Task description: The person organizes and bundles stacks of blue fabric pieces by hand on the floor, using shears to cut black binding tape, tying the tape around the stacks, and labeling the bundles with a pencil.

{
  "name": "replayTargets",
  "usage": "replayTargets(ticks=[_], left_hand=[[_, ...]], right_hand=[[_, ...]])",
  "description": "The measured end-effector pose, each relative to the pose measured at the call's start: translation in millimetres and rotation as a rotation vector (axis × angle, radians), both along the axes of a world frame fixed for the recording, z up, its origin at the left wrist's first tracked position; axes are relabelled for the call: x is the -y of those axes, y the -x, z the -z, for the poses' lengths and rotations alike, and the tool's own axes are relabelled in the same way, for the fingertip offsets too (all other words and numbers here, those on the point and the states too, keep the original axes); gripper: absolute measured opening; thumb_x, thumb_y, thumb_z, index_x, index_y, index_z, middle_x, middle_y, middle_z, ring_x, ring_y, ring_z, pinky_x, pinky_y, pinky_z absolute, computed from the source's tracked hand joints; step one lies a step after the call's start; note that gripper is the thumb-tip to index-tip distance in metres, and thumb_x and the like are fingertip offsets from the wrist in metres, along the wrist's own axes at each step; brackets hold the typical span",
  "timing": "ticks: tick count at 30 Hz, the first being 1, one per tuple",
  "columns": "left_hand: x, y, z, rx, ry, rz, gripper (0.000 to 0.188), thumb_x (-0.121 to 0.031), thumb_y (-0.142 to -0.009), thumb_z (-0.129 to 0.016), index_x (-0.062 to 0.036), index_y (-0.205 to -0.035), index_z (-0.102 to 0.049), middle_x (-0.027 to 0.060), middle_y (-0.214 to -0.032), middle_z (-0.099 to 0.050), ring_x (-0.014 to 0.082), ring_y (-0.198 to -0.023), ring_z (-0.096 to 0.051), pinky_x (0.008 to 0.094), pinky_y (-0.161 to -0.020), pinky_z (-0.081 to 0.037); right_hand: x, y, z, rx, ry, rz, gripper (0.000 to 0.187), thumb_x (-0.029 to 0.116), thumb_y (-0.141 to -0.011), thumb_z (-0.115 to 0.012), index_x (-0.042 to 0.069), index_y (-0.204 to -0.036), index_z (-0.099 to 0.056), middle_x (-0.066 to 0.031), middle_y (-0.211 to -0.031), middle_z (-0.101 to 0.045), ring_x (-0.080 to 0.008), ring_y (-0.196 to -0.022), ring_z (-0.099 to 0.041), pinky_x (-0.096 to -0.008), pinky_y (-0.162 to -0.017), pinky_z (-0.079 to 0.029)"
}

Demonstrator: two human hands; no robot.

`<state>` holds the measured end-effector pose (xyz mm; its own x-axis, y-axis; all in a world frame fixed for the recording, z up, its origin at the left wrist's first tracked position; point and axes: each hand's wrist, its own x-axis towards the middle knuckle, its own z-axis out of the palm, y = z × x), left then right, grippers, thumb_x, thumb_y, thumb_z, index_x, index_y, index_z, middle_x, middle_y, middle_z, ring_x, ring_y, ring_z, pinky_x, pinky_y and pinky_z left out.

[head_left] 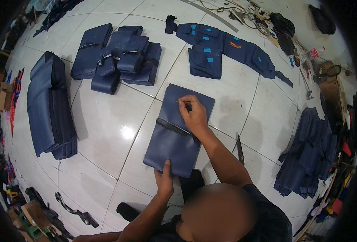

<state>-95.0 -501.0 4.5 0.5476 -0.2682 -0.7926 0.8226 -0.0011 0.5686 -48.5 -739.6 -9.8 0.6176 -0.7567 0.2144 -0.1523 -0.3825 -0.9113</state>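
Note:
A bundle of dark blue fabric panels (172,145) lies on the floor in front of me, bound across its middle by a black fabric strip (172,127). My left hand (164,179) grips its near edge, thumb on top and fingers underneath. Over the far half of the bundle, my right hand (194,115) is closed in a pinch on a thin, pale stick (187,101), held nearly level. Whether the stick is a pen or some other tool is too small to tell. To the right of my right forearm lies a pointed dark blade with a black handle (240,150).
Tied fabric bundles (136,56) lie at the far left, beside a tall fabric stack (51,105). A blue pocketed fabric piece (227,44) with bright blue tags is spread out at the far side. Another fabric pile (307,155) sits at right. Clutter (259,24) lines the wall.

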Motion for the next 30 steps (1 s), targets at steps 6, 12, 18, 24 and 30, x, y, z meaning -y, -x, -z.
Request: replayTargets(ticks=[6,12,18,24,30], left_hand=[[0.3,0.6,-1.1,0.014,0.030,0.007,0.067,-0.029,-0.093,-0.066,0.0065,-0.135,-0.028,0.0200,-0.129,-0.044,0.0274,-0.119,-0.049,0.0411,-0.102,-0.042],[1.5,-0.5,-3.1,0.018,-0.016,-0.015,0.066,-0.028,-0.093,-0.066,0.0068,-0.134,-0.028,0.0199,-0.127,-0.046,0.0272,-0.118,-0.050,0.0406,-0.101,-0.044],[-0.8,1.8,6.0,0.040,-0.018,0.009,0.065,-0.027,-0.093,-0.066,0.0070,-0.135,-0.029,0.0196,-0.127,-0.046,0.0273,-0.117,-0.050,0.0408,-0.100,-0.045],[-0.1,0.2,0.7,0.005,0.001,-0.010,0.063,-0.027,-0.094,-0.065,0.0051,-0.136,-0.030,0.0185,-0.130,-0.045,0.0274,-0.119,-0.049,0.0410,-0.100,-0.044],[-4.4,3.6,11.7,0.025,-0.018,0.023,0.074,-0.035,-0.091,-0.067,0.0005,-0.142,-0.027,0.0199,-0.137,-0.043,0.0331,-0.126,-0.046,0.0488,-0.105,-0.038]], right_hand=[[2.9,-2.7,12.7,-0.078,0.230,0.008,0.016,0.008,-0.086,-0.065,0.005,-0.100,-0.059,-0.0144,-0.093,-0.067,-0.0320,-0.086,-0.065,-0.0401,-0.075,-0.052],[-0.1,9.9,5.2,-0.084,0.129,-0.039,0.014,0.005,-0.083,-0.066,0.004,-0.097,-0.061,-0.0152,-0.091,-0.067,-0.0304,-0.082,-0.066,-0.0387,-0.073,-0.053],[-1.9,11.8,2.8,-0.014,0.025,-0.024,0.011,0.005,-0.086,-0.066,0.004,-0.095,-0.062,-0.0135,-0.092,-0.068,-0.0239,-0.082,-0.068,-0.0336,-0.075,-0.053],[1.6,41.7,6.1,0.079,-0.043,0.134,0.011,0.010,-0.091,-0.065,0.003,-0.098,-0.059,-0.0117,-0.095,-0.069,-0.0202,-0.085,-0.068,-0.0325,-0.076,-0.053],[-8.6,51.1,3.8,-0.021,-0.020,-0.009,0.012,0.010,-0.090,-0.065,0.003,-0.097,-0.060,-0.0121,-0.092,-0.068,-0.0239,-0.085,-0.067,-0.0336,-0.077,-0.053]])
